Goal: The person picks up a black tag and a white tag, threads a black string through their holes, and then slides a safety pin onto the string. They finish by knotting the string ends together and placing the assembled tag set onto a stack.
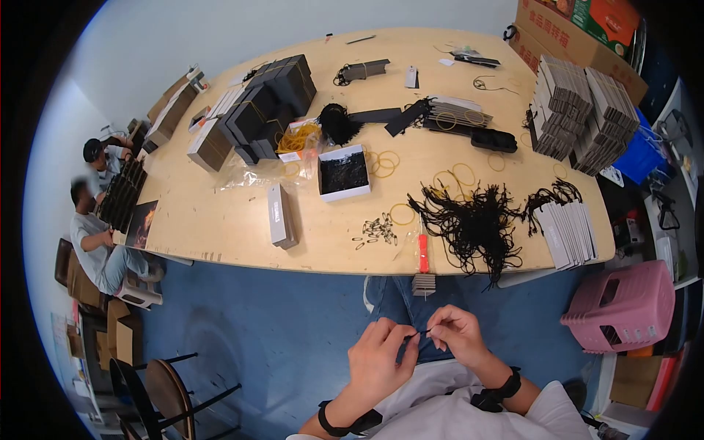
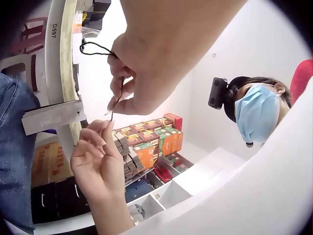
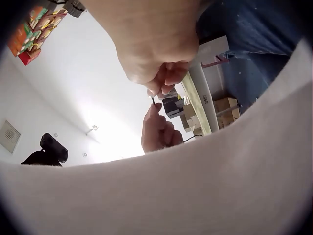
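A thin black cord runs between my two hands, held in front of my lap. My left hand pinches one part of it between thumb and finger. My right hand pinches the cord close by, the fingertips of both hands almost meeting. In the left wrist view a loop of the cord sticks out past the left hand, and the right hand pinches its lower end. In the right wrist view only a short dark piece of cord shows between the fingertips.
On the table ahead lie a heap of black cords, fanned grey tags, small safety pins and an open white box. A small stack of cards is by my knees. A pink stool stands right; two people sit left.
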